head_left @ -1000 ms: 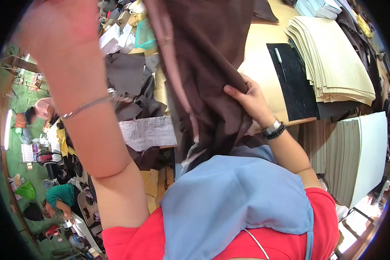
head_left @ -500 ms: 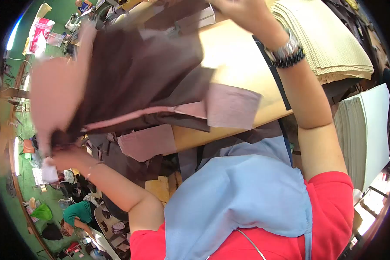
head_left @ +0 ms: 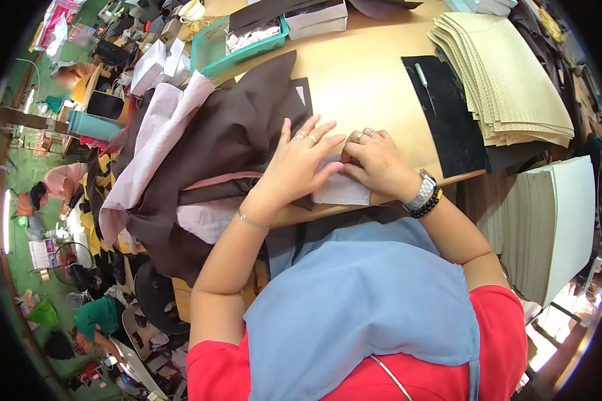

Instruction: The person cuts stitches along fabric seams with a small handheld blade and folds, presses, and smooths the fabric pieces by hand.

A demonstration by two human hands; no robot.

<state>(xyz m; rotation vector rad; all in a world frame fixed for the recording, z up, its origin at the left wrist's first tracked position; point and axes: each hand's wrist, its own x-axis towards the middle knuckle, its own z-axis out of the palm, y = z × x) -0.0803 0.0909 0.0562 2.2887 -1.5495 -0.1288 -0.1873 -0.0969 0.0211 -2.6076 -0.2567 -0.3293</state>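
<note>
Dark brown fabric (head_left: 237, 117) with pink backing lies bunched on the wooden table (head_left: 344, 77), its left part hanging over the edge. My left hand (head_left: 301, 160) rests with fingers spread at the fabric's right end, beside a small pale pink piece (head_left: 341, 192) at the table's front edge. Touching that piece from the right, my right hand (head_left: 378, 160) has its fingers curled and pressed together near the left thumb. What lies under its fingertips is too hidden to name.
A teal basket (head_left: 247, 50) and white boxes (head_left: 316, 20) stand at the back. To the right are a black sheet with a white-handled awl (head_left: 423, 77), stacked cream sheets (head_left: 505, 80) and a tall pile of boards (head_left: 558, 220). People work at far left.
The brown fabric, lifted and swinging before, has come down onto the left side of the table. Both hands have moved together at the front edge, and the left hand has let go of the fabric.
</note>
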